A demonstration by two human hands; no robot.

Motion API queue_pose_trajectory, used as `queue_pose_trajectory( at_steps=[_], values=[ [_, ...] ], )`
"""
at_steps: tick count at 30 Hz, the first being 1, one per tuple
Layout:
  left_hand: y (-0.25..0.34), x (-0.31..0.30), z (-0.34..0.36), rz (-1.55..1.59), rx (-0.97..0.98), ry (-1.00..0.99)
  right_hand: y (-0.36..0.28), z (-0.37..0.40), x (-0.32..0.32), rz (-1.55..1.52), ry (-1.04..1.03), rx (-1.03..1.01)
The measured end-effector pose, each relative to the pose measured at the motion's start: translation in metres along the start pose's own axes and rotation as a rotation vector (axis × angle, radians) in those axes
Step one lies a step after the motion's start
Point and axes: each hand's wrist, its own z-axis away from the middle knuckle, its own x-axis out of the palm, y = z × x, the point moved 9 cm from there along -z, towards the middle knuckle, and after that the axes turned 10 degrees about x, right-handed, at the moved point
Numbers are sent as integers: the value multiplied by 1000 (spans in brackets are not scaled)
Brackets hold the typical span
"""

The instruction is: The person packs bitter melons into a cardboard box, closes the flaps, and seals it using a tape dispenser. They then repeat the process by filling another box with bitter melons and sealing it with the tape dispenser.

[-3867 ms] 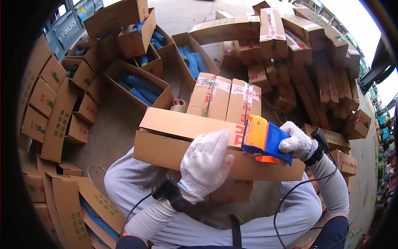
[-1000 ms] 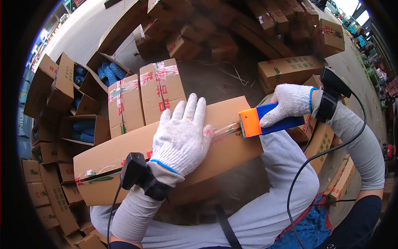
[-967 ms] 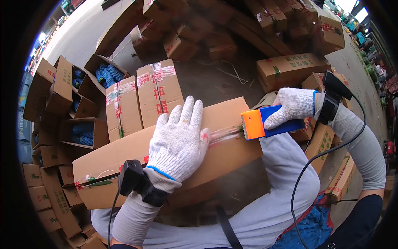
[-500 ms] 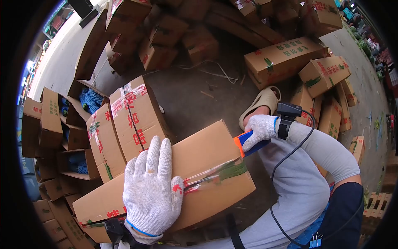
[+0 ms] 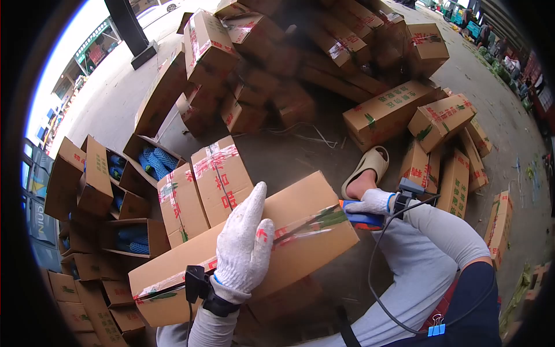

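Note:
A long cardboard box (image 5: 312,254) lies tilted across my lap, with clear tape and red and green print along its side. My left hand (image 5: 245,243), in a white knitted glove, rests on the box with its fingers stretched out. At the box's right end, my right hand (image 5: 373,205), also gloved, is wrapped round a blue and orange tool (image 5: 365,220). The tool is close against the box end; its working part is hidden. Just beyond the box stand two taped boxes (image 5: 222,173) side by side.
Open boxes (image 5: 141,237) with blue-netted contents stand at the left. Many closed boxes (image 5: 393,107) are piled ahead and to the right. A loose strap (image 5: 315,139) lies on the floor. A dark post (image 5: 130,29) rises at the upper left. A cable (image 5: 373,272) hangs from my right wrist.
The view has tilted up, showing more of the pile. My left hand has shifted along the box, its fingers closer together. My right hand and the tool have turned and sit slightly lower.

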Motion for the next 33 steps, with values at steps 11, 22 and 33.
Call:
queue_pose_trajectory(
  at_steps=[11, 22, 33],
  values=[
    [127, 134, 50, 1589, -482, -64, 81, 244, 71, -820, 505, -825],
    [137, 130, 81, 1655, -404, -284, 67, 231, 126, -876, 582, -744],
    [85, 68, 8, 1041, -333, 50, 55, 225, 153, -905, 362, -626]
  ],
)
